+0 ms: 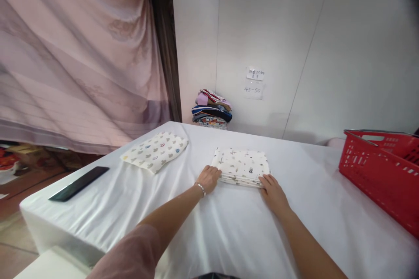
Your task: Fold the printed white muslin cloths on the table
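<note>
A white folded cloth (pixel 242 163) with small scattered prints lies flat in front of me, its stacked layers showing along the near edge. My left hand (pixel 209 178), with a bracelet at the wrist, grips the near left corner, fingers closed together on it. At the near right corner, my right hand (pixel 272 189) has its fingertips on top and is closed on the edge; its thumb is mostly hidden. To the left, apart from both hands, rests another folded cloth (pixel 153 151), cream with grey, blue and red motifs.
A white-covered table (pixel 196 218) carries everything. On its left side lies a dark flat object (pixel 78 184), and a red plastic basket (pixel 379 178) stands at right. Behind the table are a pile of folded fabrics (pixel 212 111), a pale wall (pixel 294 43) and a pink hanging curtain (pixel 85 52).
</note>
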{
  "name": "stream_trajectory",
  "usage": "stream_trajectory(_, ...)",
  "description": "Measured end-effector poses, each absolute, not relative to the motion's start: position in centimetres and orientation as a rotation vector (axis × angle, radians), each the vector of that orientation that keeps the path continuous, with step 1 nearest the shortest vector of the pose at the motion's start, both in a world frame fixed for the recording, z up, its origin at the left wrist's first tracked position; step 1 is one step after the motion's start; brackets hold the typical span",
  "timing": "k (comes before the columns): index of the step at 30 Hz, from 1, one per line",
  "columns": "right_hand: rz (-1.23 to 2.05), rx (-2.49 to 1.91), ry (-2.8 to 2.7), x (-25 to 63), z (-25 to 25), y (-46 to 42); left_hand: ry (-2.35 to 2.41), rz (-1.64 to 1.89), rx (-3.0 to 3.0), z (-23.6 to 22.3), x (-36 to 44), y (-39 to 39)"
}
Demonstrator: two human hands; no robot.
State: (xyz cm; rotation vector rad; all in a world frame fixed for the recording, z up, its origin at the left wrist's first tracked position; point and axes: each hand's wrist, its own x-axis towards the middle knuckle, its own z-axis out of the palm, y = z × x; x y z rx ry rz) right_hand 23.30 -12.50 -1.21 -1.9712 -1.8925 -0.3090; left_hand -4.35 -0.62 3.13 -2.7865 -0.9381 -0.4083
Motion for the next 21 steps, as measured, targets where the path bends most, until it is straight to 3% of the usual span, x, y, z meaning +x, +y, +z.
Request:
stream_trajectory(10,-0.201,-2.045,-2.025,21.5,1.9,-14.8,-0.934,-0.412,-2.879,3.6,-6.8,-3.8)
stream_trajectory(21,-0.114,-1.645,-1.987,19.7,1.1,-13.8,-1.172,-0.619,-3.026,4.0,-3.8,-3.5)
